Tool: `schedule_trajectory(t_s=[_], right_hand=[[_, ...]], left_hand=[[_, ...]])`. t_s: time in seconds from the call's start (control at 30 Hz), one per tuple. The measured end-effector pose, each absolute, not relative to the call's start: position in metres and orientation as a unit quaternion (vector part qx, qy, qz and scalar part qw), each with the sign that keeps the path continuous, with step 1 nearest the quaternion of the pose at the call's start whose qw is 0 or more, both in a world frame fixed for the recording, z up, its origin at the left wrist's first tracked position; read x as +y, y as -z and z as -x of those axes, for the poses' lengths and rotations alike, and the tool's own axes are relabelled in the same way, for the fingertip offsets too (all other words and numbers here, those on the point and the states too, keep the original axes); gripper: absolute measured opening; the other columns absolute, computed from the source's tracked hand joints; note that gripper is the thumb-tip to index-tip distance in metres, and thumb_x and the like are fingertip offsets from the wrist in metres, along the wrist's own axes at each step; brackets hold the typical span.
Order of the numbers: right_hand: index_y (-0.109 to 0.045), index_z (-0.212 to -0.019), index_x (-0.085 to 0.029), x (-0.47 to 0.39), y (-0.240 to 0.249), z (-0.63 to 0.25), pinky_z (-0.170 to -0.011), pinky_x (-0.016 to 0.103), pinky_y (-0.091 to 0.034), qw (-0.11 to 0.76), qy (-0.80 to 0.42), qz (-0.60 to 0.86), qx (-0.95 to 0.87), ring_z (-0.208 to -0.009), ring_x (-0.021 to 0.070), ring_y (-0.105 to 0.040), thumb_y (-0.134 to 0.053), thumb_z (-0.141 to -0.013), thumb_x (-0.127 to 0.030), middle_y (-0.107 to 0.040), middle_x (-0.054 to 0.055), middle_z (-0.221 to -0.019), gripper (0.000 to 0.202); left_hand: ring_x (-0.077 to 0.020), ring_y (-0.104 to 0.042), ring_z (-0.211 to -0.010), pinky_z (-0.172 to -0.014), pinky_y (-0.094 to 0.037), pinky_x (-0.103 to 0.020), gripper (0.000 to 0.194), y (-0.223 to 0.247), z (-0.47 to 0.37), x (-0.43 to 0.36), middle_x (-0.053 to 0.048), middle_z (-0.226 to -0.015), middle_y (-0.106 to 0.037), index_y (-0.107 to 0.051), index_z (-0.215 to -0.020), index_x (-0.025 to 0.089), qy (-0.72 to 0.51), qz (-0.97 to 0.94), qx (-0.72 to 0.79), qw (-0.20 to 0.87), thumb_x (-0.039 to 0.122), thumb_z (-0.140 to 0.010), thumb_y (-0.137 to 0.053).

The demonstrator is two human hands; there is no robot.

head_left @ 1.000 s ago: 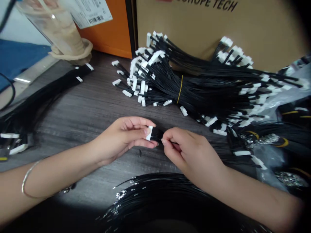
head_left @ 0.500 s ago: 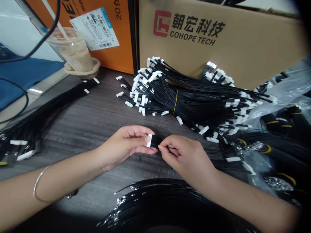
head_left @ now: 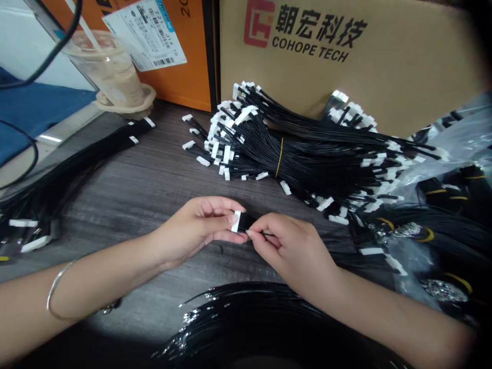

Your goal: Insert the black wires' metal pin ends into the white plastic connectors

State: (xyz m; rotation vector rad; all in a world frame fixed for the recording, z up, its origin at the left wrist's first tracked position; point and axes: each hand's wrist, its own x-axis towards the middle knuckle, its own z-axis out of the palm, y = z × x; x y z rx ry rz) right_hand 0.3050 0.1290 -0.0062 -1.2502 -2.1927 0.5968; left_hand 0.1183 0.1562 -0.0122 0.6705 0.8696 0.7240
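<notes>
The person's left hand (head_left: 205,221) pinches 1 white connector (head_left: 236,222) trailing black wires (head_left: 245,221), while the right hand (head_left: 294,243) pinches 1 thin dark strand (head_left: 266,234) just beside them.

The connector (head_left: 238,221) is between the nearest wires (head_left: 246,318) and the cable pile (head_left: 307,156) (itself before the carton (head_left: 307,82)).

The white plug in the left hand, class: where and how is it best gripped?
I'd pinch the white plug by its narrow body, coming from the left, as the left hand does. Black wires leave its right side, toward the right hand, so the left side is likely freer.
</notes>
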Motion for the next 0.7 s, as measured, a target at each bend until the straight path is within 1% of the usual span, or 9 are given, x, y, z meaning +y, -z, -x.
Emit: schedule_trajectory(t_s=[0.1, 0.17, 0.3, 0.37, 0.43, 0.5, 0.57, 0.63, 0.7], right_hand=[[-0.058, -0.077, -0.016, 0.129, 0.002, -0.304, -0.055, 0.022, -0.04, 0.234, -0.214, 0.467, -0.826, -0.058, 0.0098, -0.052, -0.048, -0.087, -0.018, -0.058, 0.0, -0.066, 0.014], [-0.057, -0.086, -0.013, 0.129, -0.006, -0.304, -0.064, 0.026, -0.046, 0.219, -0.205, 0.467, -0.832, -0.071, 0.0138, -0.056, -0.048, -0.087, -0.024, -0.059, 0.005, -0.08, 0.014], [-0.052, -0.107, -0.005, 0.13, -0.018, -0.314, -0.092, 0.037, -0.043, 0.173, -0.178, 0.454, -0.856, -0.105, 0.0243, -0.049, -0.065, -0.074, -0.045, -0.051, 0.017, -0.113, 0.053], [-0.056, -0.101, -0.009, 0.132, -0.024, -0.323, -0.092, 0.038, -0.041, 0.129, -0.178, 0.462, -0.859, -0.102, 0.0239, -0.05, -0.062, -0.079, -0.041, -0.054, 0.014, -0.108, 0.039], [-0.058, -0.087, -0.013, 0.132, -0.035, -0.334, -0.083, 0.033, -0.044, 0.125, -0.195, 0.481, -0.846, -0.089, 0.0188, -0.055, -0.049, -0.089, -0.034, -0.06, 0.009, -0.092, 0.024], [-0.056, -0.078, -0.016, 0.13, -0.051, -0.348, -0.07, 0.028, -0.045, 0.178, -0.225, 0.508, -0.812, -0.073, 0.0135, -0.057, -0.039, -0.094, -0.035, -0.06, 0.003, -0.077, 0.03], [-0.054, -0.073, -0.018, 0.127, -0.068, -0.364, -0.062, 0.025, -0.042, 0.255, -0.243, 0.538, -0.766, -0.065, 0.011, -0.055, -0.036, -0.095, -0.038, -0.059, 0.0, -0.07, 0.035], [-0.053, -0.069, -0.019, 0.122, -0.083, -0.379, -0.062, 0.027, -0.041, 0.338, -0.252, 0.545, -0.725, -0.064, 0.0109, -0.054, -0.037, -0.094, -0.04, -0.056, -0.001, -0.067, 0.037], [-0.051, -0.067, -0.021, 0.117, -0.09, -0.391, -0.064, 0.03, -0.041, 0.428, -0.282, 0.518, -0.685, -0.063, 0.012, -0.053, -0.039, -0.094, -0.039, -0.052, -0.002, -0.063, 0.035]], left_hand=[[-0.0162, -0.07, -0.068, -0.069, -0.059, -0.026, 0.012, 0.013, -0.118, 0.156, -0.004, -0.075, -0.069, -0.068, -0.088, 0.01, -0.333, -0.318, 0.402, 0.791, 0.008, -0.075, -0.066], [-0.0165, -0.07, -0.071, -0.07, -0.058, -0.025, 0.014, 0.011, -0.118, 0.154, -0.006, -0.078, -0.07, -0.068, -0.089, 0.011, -0.33, -0.329, 0.405, 0.786, 0.01, -0.076, -0.066], [-0.015, -0.069, -0.069, -0.066, -0.058, -0.021, 0.015, -0.003, -0.116, 0.154, -0.002, -0.08, -0.07, -0.07, -0.088, 0.017, -0.369, -0.364, 0.41, 0.751, 0.015, -0.073, -0.07], [-0.0126, -0.068, -0.064, -0.062, -0.057, -0.017, 0.014, -0.011, -0.115, 0.154, 0.002, -0.076, -0.067, -0.069, -0.086, 0.019, -0.401, -0.375, 0.395, 0.737, 0.015, -0.073, -0.07], [-0.0121, -0.067, -0.066, -0.062, -0.057, -0.017, 0.014, -0.016, -0.115, 0.151, 0.002, -0.077, -0.067, -0.067, -0.091, 0.022, -0.421, -0.389, 0.363, 0.734, 0.018, -0.078, -0.066], [-0.0163, -0.067, -0.079, -0.072, -0.057, -0.025, 0.019, -0.016, -0.117, 0.145, -0.002, -0.088, -0.068, -0.064, -0.102, 0.024, -0.418, -0.437, 0.334, 0.723, 0.027, -0.086, -0.056], [-0.0228, -0.062, -0.103, -0.09, -0.052, -0.036, 0.03, -0.013, -0.122, 0.134, -0.007, -0.112, -0.065, -0.058, -0.116, 0.025, -0.358, -0.555, 0.326, 0.677, 0.033, -0.09, -0.048], [-0.0278, -0.046, -0.126, -0.105, -0.037, -0.046, 0.046, -0.01, -0.129, 0.12, -0.009, -0.138, -0.049, -0.044, -0.134, 0.027, -0.232, -0.702, 0.32, 0.593, 0.035, -0.089, -0.049], [-0.0307, -0.025, -0.138, -0.11, -0.024, -0.052, 0.067, -0.01, -0.138, 0.105, -0.009, -0.152, -0.026, -0.024, -0.145, 0.026, -0.096, -0.805, 0.292, 0.508, 0.04, -0.086, -0.053]])
